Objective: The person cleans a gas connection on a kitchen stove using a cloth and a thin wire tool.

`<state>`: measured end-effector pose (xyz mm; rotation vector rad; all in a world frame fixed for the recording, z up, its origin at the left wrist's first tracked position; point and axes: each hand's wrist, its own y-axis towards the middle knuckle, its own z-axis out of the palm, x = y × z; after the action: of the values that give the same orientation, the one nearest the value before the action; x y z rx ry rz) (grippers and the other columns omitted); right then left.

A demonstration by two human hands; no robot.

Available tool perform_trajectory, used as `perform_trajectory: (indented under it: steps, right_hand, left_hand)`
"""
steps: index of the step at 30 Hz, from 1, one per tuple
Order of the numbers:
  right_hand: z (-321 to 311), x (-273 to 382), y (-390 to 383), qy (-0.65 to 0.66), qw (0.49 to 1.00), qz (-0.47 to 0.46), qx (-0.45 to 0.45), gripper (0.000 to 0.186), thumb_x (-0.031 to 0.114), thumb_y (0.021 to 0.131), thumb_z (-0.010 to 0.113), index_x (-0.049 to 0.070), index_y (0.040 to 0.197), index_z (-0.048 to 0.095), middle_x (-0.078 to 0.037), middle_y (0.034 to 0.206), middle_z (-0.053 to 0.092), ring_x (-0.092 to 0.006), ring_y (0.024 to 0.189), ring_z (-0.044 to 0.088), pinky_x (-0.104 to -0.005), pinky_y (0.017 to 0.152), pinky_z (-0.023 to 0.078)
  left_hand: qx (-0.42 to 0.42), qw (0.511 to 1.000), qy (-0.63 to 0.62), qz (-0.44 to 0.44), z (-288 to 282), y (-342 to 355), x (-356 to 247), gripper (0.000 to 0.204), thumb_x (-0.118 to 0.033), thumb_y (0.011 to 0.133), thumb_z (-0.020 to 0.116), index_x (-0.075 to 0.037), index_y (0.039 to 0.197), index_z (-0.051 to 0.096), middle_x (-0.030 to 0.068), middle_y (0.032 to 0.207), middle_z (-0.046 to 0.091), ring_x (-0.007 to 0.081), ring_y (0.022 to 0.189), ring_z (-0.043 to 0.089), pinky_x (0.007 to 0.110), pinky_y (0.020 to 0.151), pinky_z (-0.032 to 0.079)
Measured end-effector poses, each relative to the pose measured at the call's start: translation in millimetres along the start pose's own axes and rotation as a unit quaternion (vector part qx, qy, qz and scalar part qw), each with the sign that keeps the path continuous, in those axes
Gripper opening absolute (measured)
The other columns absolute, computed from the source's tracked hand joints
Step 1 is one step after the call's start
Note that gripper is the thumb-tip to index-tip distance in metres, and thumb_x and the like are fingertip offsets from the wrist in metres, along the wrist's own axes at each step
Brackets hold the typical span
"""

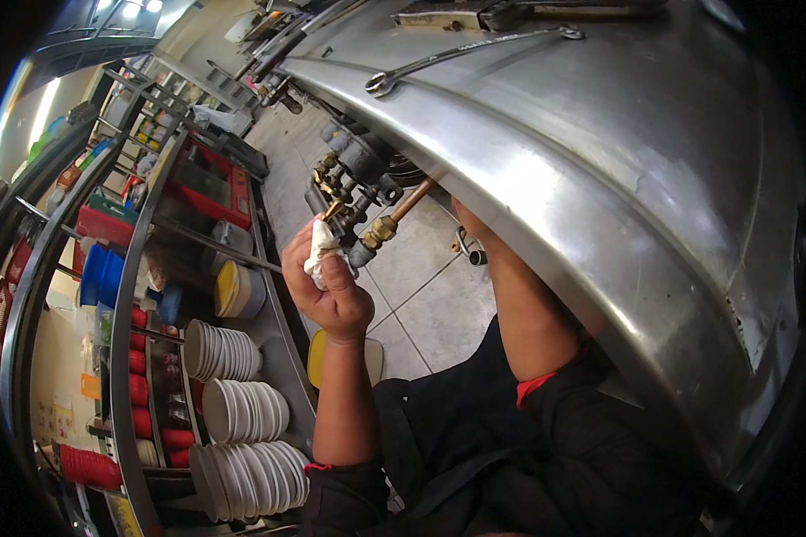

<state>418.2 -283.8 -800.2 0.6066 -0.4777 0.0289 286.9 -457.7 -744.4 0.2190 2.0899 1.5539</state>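
My left hand (333,295) is closed around a crumpled white cloth or tissue (323,251), pressing it against the gas pipe fittings beneath the counter's front edge. Just beyond my fingers are a small brass valve (333,211) and a dark, round regulator-like body (365,157). A brass nut (381,232) joins a copper pipe (413,200) that runs under the steel counter (546,179). My right forearm (527,309) reaches under that edge; the fingers of my right hand are hidden behind it. On the countertop lies a combination wrench (457,54).
Along the left runs a metal shelf rack (139,295) with stacked white plates (251,410), a yellow-lidded tub (239,289), red cups and a red appliance (208,183). A small metal fitting (477,257) sits near my right forearm. Grey tiles (439,300) cover the floor.
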Motion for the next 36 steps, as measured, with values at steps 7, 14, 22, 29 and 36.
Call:
perform_trajectory:
  steps: [7, 14, 22, 29, 36]
  right_hand:
    - [-38.9, -15.9, -33.1, 0.048, 0.995, 0.022, -0.084, 0.013, 0.012, 0.095, 0.066, 0.004, 0.105, 0.066, -0.008, 0.104, 0.070, -0.0145, 0.097, 0.064, -0.0289, 0.086, 0.049]
    - [7.6, -48.7, -111.1, -0.052, 0.986, 0.151, -0.046, 0.011, 0.012, 0.097, 0.064, 0.005, 0.105, 0.066, -0.009, 0.105, 0.070, -0.0146, 0.098, 0.065, -0.0285, 0.087, 0.048]
    - [44.4, -36.2, -121.2, -0.282, 0.954, -0.015, 0.098, 0.009, 0.000, 0.089, 0.067, 0.001, 0.098, 0.066, -0.012, 0.098, 0.068, -0.0246, 0.093, 0.067, -0.0332, 0.084, 0.052]
    - [41.8, -32.2, -118.7, -0.330, 0.932, -0.046, 0.147, 0.011, 0.002, 0.086, 0.067, 0.002, 0.096, 0.067, -0.012, 0.096, 0.067, -0.0299, 0.093, 0.064, -0.0384, 0.085, 0.051]
    - [40.8, -26.0, -117.2, -0.350, 0.917, -0.025, 0.188, 0.009, 0.003, 0.085, 0.066, 0.002, 0.094, 0.066, -0.013, 0.095, 0.066, -0.0312, 0.092, 0.064, -0.0393, 0.085, 0.051]
  left_hand:
    - [-0.052, 0.987, -0.100, -0.113, -15.0, -25.7, -2.7, 0.038, -0.032, 0.104, 0.052, 0.002, 0.123, 0.051, 0.0137, 0.112, 0.066, 0.0137, 0.088, 0.060, 0.025, 0.077, 0.046]
    - [0.007, 0.852, -0.190, -0.488, -21.0, -95.4, -0.5, 0.043, -0.024, 0.105, 0.051, -0.005, 0.143, 0.041, 0.0059, 0.114, 0.061, 0.0120, 0.094, 0.058, 0.026, 0.083, 0.047]
    - [0.026, 0.769, -0.451, -0.452, -14.0, -102.9, -13.6, 0.057, -0.021, 0.106, 0.040, 0.004, 0.155, 0.023, 0.0151, 0.149, 0.043, 0.0201, 0.134, 0.045, 0.034, 0.112, 0.033]
    - [-0.023, 0.780, -0.391, -0.488, -6.4, -100.3, -13.1, 0.043, -0.018, 0.106, 0.047, 0.002, 0.144, 0.041, 0.0139, 0.136, 0.053, 0.0183, 0.123, 0.053, 0.033, 0.105, 0.041]
    - [-0.075, 0.781, -0.355, -0.509, 1.2, -99.9, -9.4, 0.022, -0.015, 0.101, 0.059, -0.001, 0.119, 0.056, 0.0054, 0.106, 0.064, 0.0115, 0.094, 0.061, 0.026, 0.083, 0.050]
